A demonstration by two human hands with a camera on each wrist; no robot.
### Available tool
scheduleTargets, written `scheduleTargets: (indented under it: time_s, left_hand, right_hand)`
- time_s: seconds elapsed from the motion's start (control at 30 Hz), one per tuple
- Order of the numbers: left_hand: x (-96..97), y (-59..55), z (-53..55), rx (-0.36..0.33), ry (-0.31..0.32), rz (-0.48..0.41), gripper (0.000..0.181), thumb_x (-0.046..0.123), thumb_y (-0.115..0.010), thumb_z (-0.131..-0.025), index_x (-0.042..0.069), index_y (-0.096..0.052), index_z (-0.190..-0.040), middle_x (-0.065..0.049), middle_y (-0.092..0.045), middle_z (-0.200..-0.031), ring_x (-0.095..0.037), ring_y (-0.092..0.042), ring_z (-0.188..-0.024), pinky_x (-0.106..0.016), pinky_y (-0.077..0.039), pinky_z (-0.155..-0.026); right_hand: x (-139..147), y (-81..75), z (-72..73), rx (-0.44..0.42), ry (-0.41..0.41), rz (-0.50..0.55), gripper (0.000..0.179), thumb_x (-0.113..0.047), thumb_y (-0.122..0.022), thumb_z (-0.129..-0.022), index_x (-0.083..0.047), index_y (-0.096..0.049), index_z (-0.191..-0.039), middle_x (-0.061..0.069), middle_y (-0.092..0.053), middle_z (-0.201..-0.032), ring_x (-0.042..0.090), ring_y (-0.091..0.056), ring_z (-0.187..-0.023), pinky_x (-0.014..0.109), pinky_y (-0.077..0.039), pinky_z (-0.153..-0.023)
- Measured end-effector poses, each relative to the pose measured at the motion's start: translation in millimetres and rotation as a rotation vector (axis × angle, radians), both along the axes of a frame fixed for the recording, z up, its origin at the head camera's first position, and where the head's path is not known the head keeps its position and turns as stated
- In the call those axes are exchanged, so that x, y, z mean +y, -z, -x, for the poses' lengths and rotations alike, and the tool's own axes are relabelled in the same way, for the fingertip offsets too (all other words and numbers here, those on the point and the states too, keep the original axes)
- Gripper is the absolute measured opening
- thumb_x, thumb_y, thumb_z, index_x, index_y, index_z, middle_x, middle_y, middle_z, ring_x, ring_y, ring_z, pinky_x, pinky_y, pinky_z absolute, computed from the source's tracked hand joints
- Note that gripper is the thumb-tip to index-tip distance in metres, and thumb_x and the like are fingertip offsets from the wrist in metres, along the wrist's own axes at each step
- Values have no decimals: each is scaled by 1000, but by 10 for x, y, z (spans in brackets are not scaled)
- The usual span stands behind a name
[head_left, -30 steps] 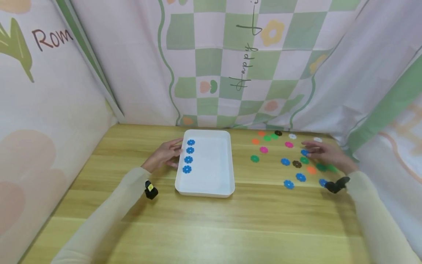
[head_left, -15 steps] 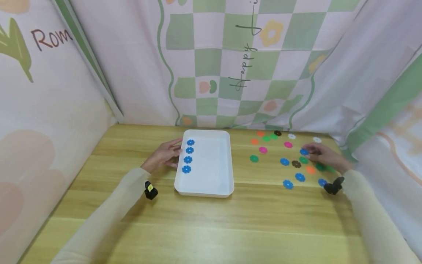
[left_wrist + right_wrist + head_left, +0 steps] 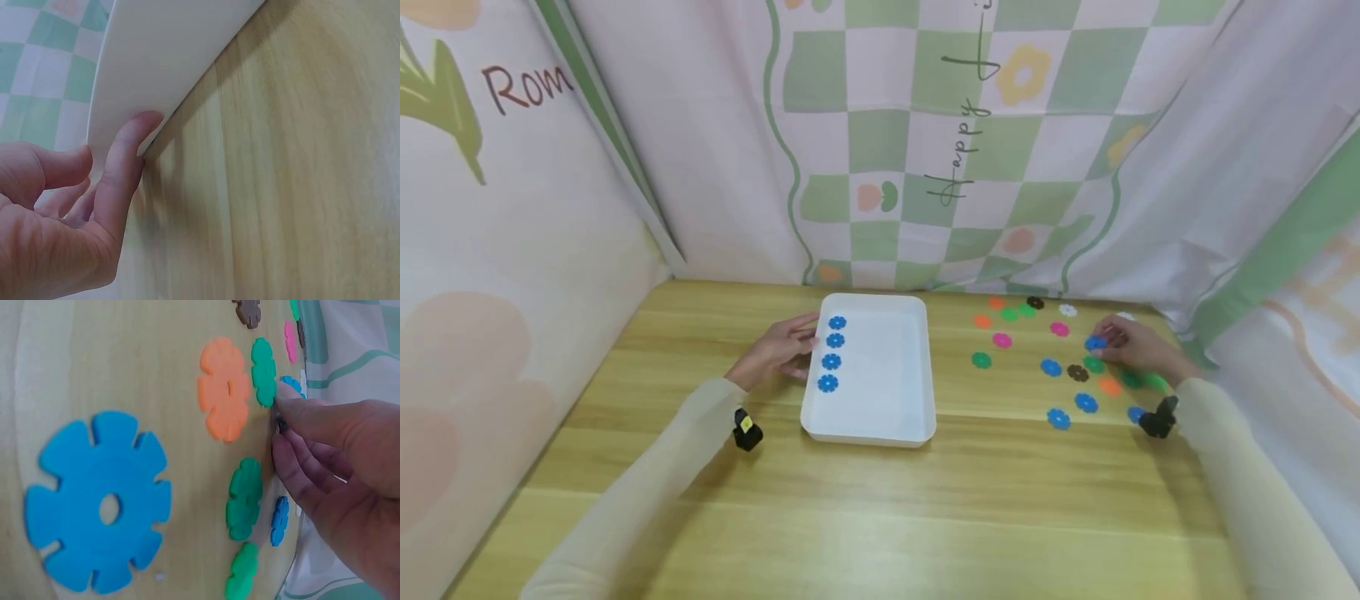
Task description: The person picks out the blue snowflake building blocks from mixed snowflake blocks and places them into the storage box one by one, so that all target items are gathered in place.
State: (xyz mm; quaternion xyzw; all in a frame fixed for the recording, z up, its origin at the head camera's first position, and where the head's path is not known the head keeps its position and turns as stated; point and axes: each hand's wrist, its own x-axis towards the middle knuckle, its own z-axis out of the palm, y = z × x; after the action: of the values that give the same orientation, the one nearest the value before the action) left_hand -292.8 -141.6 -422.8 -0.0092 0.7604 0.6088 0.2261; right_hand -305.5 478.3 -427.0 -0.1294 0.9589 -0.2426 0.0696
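Note:
A white tray (image 3: 868, 371) lies on the table with several blue snowflake discs (image 3: 831, 362) in a column along its left side. My left hand (image 3: 777, 350) rests against the tray's left wall; the left wrist view shows the thumb at the rim and a fairly straight finger along the outer wall. Far to the right, my right hand (image 3: 1138, 348) pinches a blue snowflake disc (image 3: 1096, 342) between thumb and fingers, close over the table. From the right wrist, that disc is mostly hidden behind the thumb.
Around the right hand lie loose discs: blue (image 3: 1058, 418), orange (image 3: 1109, 386), brown (image 3: 1077, 372) and green (image 3: 244, 499). Pink (image 3: 1002, 340) and white (image 3: 1067, 310) ones sit farther back. A patterned curtain (image 3: 955, 150) hangs behind the table.
The right hand's fingers, spread over the blue snowflake disc a second ago, have drawn together on it. The left hand and tray keep their places.

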Motion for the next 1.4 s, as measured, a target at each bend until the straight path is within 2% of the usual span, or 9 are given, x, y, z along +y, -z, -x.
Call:
scheduleTargets:
  time_s: [0.1, 0.23, 0.43, 0.5, 0.63, 0.8, 0.9, 1.1, 1.4]
  left_hand:
    - [-1, 5, -2, -3, 3, -15, 64, 11, -54, -109, 25, -28, -167, -13, -33, -170, -40, -53, -141, -39, -68, -80]
    - [3, 12, 0, -2, 1, -27, 64, 11, -54, -110, 24, -28, -167, -14, -32, -170, -41, -54, -140, -41, -68, -84]
    - [3, 14, 5, -2, -10, -10, 63, 12, -54, -110, 25, -30, -166, -13, -34, -169, -39, -55, -139, -38, -68, -79]
    - [6, 19, 10, -5, -14, -7, 63, 12, -54, -110, 25, -31, -166, -13, -34, -169, -39, -55, -139, -37, -68, -79]
    - [11, 26, 18, -7, -17, -4, 63, 12, -55, -110, 25, -31, -166, -13, -35, -169, -39, -55, -139, -38, -68, -80]
    - [12, 33, 24, 2, -15, -8, 63, 11, -54, -110, 25, -31, -166, -14, -34, -169, -40, -54, -140, -41, -68, -82]
    - [5, 39, 27, 1, -16, -10, 63, 10, -54, -109, 26, -32, -166, -14, -34, -169, -40, -54, -140, -42, -68, -83]
    - [4, 38, 27, 3, -18, 2, 63, 12, -55, -109, 26, -31, -166, -14, -34, -169, -40, -54, -140, -41, -68, -82]
    - [8, 28, 4, 13, -9, 24, 64, 13, -54, -110, 24, -28, -167, -16, -33, -169, -41, -54, -139, -39, -68, -82]
  right_hand:
    - [-7, -15, -7, -24, 53, 9, 37, -20, -73, -100, 4, -60, -125, 31, -66, -119, 40, -67, -104, 46, -63, -84]
    - [8, -39, -1, -57, 132, 37, 46, -30, -73, -100, 2, -61, -131, 34, -66, -124, 35, -72, -99, 43, -67, -77]
    - [-66, -126, 13, 27, 123, 25, 50, -32, -74, -100, 2, -63, -135, 29, -71, -121, 42, -70, -108, 55, -63, -89]
    - [-160, -180, -8, 43, 118, 36, 50, -33, -73, -100, 1, -63, -137, 26, -72, -121, 38, -71, -107, 57, -62, -92]
    - [-428, -249, -9, 31, 87, 133, 50, -26, -71, -102, 3, -59, -142, 25, -72, -122, 20, -74, -101, 45, -64, -93]
    - [-836, -250, 58, 21, 59, 336, 47, -15, -69, -103, 10, -56, -141, 31, -72, -116, 7, -75, -88, 28, -66, -82]
    - [-1098, -270, 51, 18, 30, 410, 45, -12, -68, -103, 13, -56, -139, 32, -72, -114, 13, -78, -87, 31, -67, -84]
    - [-1591, -326, -10, 3, -22, 399, 45, -20, -70, -103, 5, -60, -140, 23, -77, -113, 23, -78, -96, 21, -62, -88]
    - [-2167, -314, -17, -142, -124, 608, 39, 0, -67, -101, 12, -59, -137, 29, -74, -115, 29, -77, -99, 53, -62, -97]
